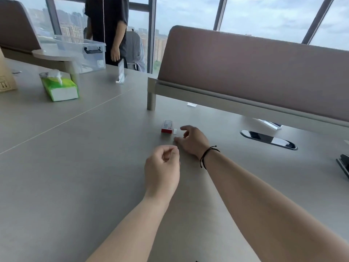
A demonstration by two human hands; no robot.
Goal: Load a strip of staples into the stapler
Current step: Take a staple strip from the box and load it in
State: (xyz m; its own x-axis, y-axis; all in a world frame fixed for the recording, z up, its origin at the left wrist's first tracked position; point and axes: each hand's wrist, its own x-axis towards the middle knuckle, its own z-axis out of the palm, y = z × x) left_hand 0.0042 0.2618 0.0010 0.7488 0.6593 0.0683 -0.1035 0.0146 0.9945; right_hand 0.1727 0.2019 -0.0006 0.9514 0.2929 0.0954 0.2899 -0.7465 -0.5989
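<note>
A small red and white staple box point(167, 127) lies open on the grey desk point(79, 167), with a pale staple strip point(175, 131) just to its right. My right hand point(192, 141) rests on the desk beside the box, fingers spread, the thumb near the strip; it holds nothing. My left hand point(162, 169) hovers nearer to me with its fingers curled in, and nothing shows in it. A dark stapler point(343, 165) sits at the far right edge of the view, partly cut off.
A brown desk divider point(255, 72) stands behind the box. An oval cable port point(268, 139) lies to the right. A green tissue pack point(59, 86), a clear storage bin point(83, 53) and a clear sign stand point(120, 73) sit at the left. A person point(109, 29) stands by the window.
</note>
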